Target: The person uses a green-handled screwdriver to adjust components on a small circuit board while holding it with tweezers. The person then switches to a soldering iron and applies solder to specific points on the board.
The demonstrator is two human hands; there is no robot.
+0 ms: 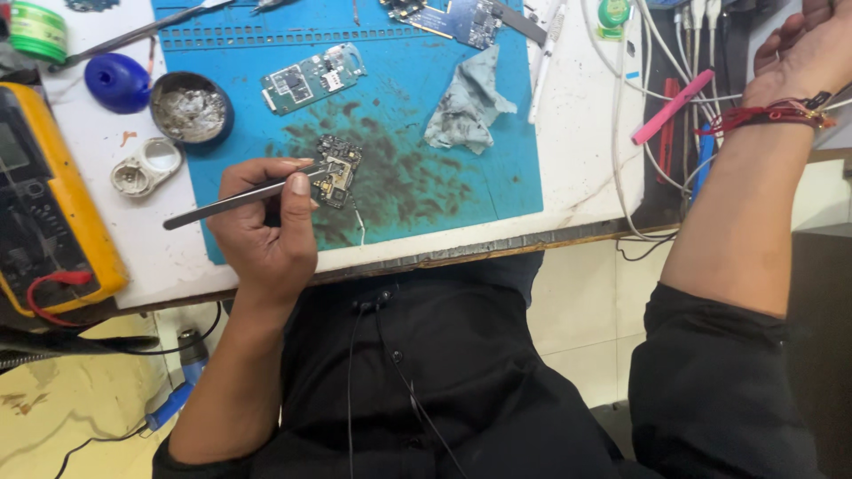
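My left hand [266,232] grips a pair of metal tweezers [229,202]. Their tip touches a small dark circuit board [341,162], which lies on a stained blue work mat [497,168]. My right hand [803,53] is raised at the far right edge above the cables, its fingers spread and partly cut off by the frame. Nothing shows in it. Red thread bands circle that wrist.
A green circuit board [311,80] and a crumpled grey cloth [466,106] lie on the mat. Left of it are a round tin of residue [189,111], a blue cap [117,82] and a yellow multimeter [49,204]. White cables [621,133] and a pink tool [672,106] lie right.
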